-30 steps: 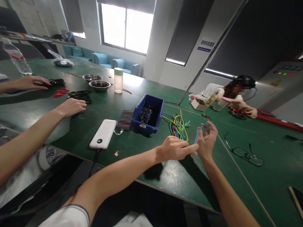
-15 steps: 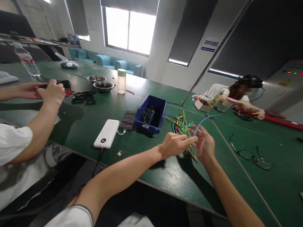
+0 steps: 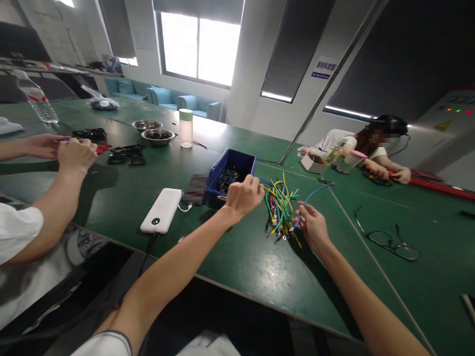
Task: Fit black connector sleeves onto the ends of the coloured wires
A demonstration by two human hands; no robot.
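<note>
A blue wire [image 3: 316, 192] with a ring terminal at its near end is pinched in my right hand [image 3: 314, 226], its other end stretching out to the right. My left hand [image 3: 244, 197] is closed, fingers curled, at the near right corner of the blue bin [image 3: 215, 200]; whatever its fingertips hold is hidden. Small black parts [image 3: 226, 179] lie inside the bin. Between my hands spreads a loose bundle of green, yellow, red and blue wires [image 3: 279, 205], several with ring terminals.
A white power bank [image 3: 161, 211] with a cable lies left of the bin. Beyond are a green-capped bottle [image 3: 186, 129] and metal bowls [image 3: 157, 137]. Eyeglasses [image 3: 391, 242] rest at the right. Co-workers handle parts at the left [image 3: 75, 155] and far right [image 3: 399, 175].
My left hand has left the blue wire and moved left to the bin's corner. My right hand keeps the wire, now lower and slightly to the left.
</note>
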